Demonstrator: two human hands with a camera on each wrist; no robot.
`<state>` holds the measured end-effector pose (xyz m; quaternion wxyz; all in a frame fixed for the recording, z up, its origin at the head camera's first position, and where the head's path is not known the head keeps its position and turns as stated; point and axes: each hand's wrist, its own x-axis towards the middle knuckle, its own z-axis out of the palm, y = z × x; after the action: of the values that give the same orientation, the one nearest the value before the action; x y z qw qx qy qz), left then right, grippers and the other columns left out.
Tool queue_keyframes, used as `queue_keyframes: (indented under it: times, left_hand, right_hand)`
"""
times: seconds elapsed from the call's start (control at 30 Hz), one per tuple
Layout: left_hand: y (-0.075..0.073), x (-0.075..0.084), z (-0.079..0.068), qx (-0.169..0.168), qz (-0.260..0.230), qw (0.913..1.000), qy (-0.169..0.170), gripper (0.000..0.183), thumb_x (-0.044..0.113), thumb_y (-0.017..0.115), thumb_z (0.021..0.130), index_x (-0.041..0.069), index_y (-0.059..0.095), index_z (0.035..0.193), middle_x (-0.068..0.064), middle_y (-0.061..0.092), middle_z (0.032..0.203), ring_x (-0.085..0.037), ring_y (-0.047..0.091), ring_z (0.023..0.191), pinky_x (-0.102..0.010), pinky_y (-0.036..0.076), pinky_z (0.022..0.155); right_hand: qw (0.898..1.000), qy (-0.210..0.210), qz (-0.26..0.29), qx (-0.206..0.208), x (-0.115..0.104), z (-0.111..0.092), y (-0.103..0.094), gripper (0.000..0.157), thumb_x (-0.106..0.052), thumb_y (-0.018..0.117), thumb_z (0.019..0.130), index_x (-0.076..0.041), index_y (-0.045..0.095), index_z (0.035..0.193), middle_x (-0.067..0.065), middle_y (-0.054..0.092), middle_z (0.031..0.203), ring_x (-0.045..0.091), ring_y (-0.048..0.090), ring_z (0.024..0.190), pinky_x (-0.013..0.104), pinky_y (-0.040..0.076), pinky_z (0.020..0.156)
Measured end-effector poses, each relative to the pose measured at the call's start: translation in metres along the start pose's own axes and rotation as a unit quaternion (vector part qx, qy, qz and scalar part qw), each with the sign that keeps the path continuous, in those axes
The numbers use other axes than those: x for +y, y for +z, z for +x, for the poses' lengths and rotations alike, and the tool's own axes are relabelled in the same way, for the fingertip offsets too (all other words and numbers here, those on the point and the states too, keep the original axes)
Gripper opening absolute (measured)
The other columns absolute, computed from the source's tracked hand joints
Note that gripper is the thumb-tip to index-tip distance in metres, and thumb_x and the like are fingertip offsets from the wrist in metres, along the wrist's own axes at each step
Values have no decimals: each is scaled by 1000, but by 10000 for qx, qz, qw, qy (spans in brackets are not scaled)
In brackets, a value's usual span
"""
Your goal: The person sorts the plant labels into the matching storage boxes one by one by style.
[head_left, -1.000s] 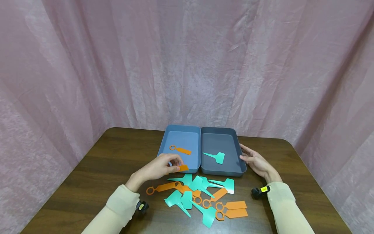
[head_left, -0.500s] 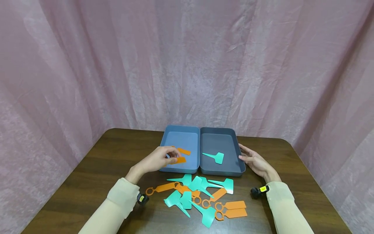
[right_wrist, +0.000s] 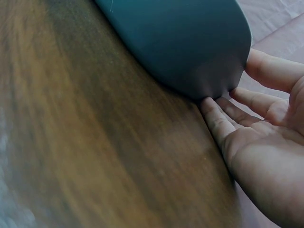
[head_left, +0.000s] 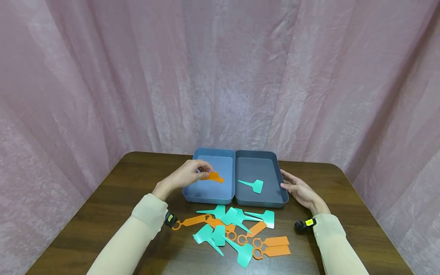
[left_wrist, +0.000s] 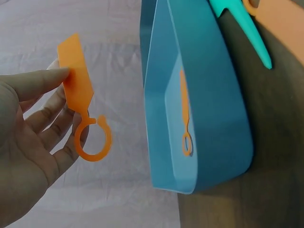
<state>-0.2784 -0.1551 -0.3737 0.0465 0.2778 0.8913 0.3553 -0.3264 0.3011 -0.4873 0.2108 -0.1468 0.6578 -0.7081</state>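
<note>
My left hand (head_left: 189, 175) pinches an orange plant tag (left_wrist: 77, 80) with an open ring at one end, between thumb and fingers above the blue tray (head_left: 222, 162). Inside that tray lies another orange tag (left_wrist: 185, 102), partly covered by the held one in the head view. The fingertips of my right hand (head_left: 304, 191) touch the outer right wall of the dark grey tray (right_wrist: 199, 52), fingers fairly straight, thumb near the rim. One mint-green T-shaped plant tag (head_left: 257, 186) rests in the grey tray.
In front of the trays, a loose pile of mint-green T-shaped tags (head_left: 245, 254) and orange ring tags (head_left: 277, 251) overlaps on the brown wooden table (head_left: 137, 175). The two trays stand side by side. A pink curtain (head_left: 220, 76) hangs behind the table.
My left hand has moved forward with the orange tag, from the blue tray's front left edge to over its inside. My right hand stays at the grey tray.
</note>
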Motion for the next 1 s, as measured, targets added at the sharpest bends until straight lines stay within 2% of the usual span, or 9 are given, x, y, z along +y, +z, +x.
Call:
queue_keyframes:
  times: [0.1,0.3,0.47,0.67,0.77,0.9,1.0]
  left_hand:
    - [-2,-1,3,-41,73,9999,-75,20,12,64,105,14,75,121,-1,67,106,-22,63,91,-37,58,67]
    - [-3,-4,11,-120,176,9997,-83,23,11,65,104,9,74,125,-6,70,112,-26,67,93,-31,56,65]
    - [-5,-4,19,-180,160,9995,-221,21,11,64,105,11,74,123,-4,70,110,-29,68,91,-32,56,68]
    - [-7,-9,31,-309,212,9987,-345,22,9,61,106,10,75,123,-6,73,112,-32,70,98,-33,57,74]
    - [-7,-11,37,-365,299,9981,-407,22,9,61,106,11,76,121,-7,75,111,-30,71,97,-33,56,76]
    - [-8,-13,43,-450,458,9971,-402,21,8,62,105,10,77,120,-6,76,107,-20,69,91,-33,56,78]
    - [-7,-14,47,-529,516,9965,-384,21,7,62,105,9,77,120,-6,75,106,-19,69,90,-35,57,80]
  right_hand:
    - [10000,27,26,17,0,0,1,78,-2,51,107,-7,2,167,24,3,172,43,6,157,17,45,99]
    - [10000,20,49,5,-1,-1,1,79,-2,52,107,-7,1,167,24,2,172,42,4,157,17,45,99]
    - [10000,-14,-34,3,-2,-1,-1,79,-4,53,107,-7,2,167,24,3,172,42,5,157,17,45,100]
    - [10000,12,-75,7,-1,-1,-2,77,-2,50,108,-7,2,167,24,4,171,43,7,157,18,44,100]
    - [10000,18,-43,20,-1,-1,0,78,-4,52,107,-7,2,167,24,5,171,43,8,157,18,45,100]
    - [10000,14,-45,29,-1,-1,0,79,-5,54,107,-6,3,167,25,5,171,43,9,157,18,45,100]
    - [9999,-4,-130,33,0,0,-1,79,-6,55,107,-7,4,167,24,6,171,41,13,156,19,45,101]
